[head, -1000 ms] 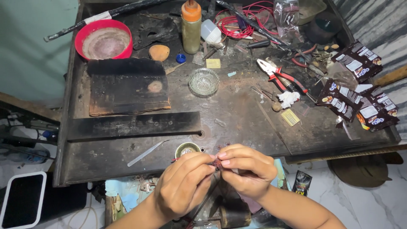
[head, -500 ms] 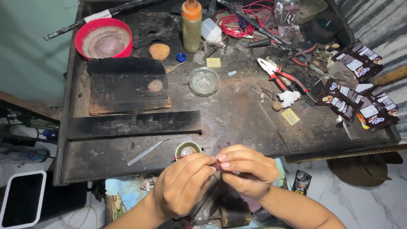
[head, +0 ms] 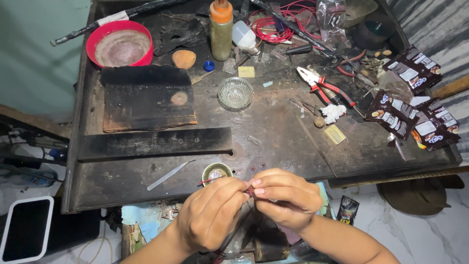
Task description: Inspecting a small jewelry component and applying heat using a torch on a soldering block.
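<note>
- A tiny reddish piece (head: 249, 190) is pinched between both sets of fingertips, at the workbench's (head: 273, 142) near edge.
- The left hand (head: 211, 212) is curled closed, the right hand (head: 283, 198) likewise.
- Just beyond, a small brass cup (head: 217, 172) and tweezers (head: 170, 175) are seen.
- Farther back, a glass dish (head: 235, 92) and red bowl (head: 120, 44) are spotted.

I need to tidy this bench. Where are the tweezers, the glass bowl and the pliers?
tweezers (head: 170, 175), head view, mid-shaft.
glass bowl (head: 235, 92), head view, its centre.
pliers (head: 326, 89), head view, red handles near the pivot.
</note>
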